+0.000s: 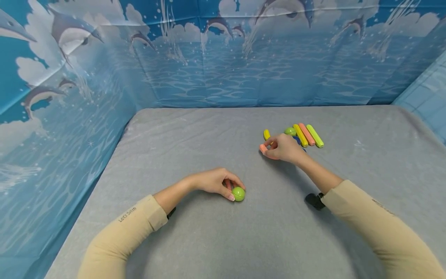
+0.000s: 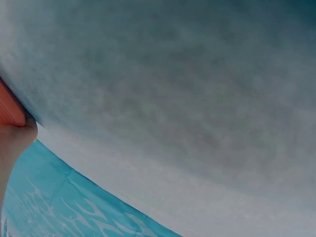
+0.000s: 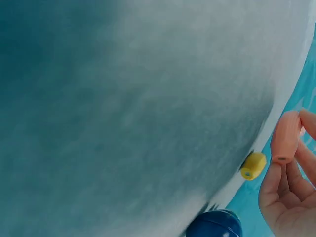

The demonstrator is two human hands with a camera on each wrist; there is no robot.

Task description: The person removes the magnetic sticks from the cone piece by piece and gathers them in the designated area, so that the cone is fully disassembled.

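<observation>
Left of the middle of the table my left hand (image 1: 217, 181) holds a green ball (image 1: 238, 194) with a seam line between thumb and fingers, low at the table. In the left wrist view an orange-red ridged piece (image 2: 9, 107) lies against a hand at the left edge, mostly cut off. Farther back, my right hand (image 1: 283, 148) pinches an orange stick-like piece (image 1: 263, 149). The right wrist view shows this piece tapered, with a small hole in its end. Right behind that hand are a small yellow piece (image 1: 266, 134) and another green ball (image 1: 290, 131).
Beside the right hand lie a yellow stick (image 1: 300, 135), a coral stick (image 1: 306, 134) and a lime stick (image 1: 315, 135), side by side. A blue ball (image 3: 215, 225) sits near them, partly hidden in the head view. Dolphin-print curtains (image 1: 223, 69) surround the grey table (image 1: 188, 135).
</observation>
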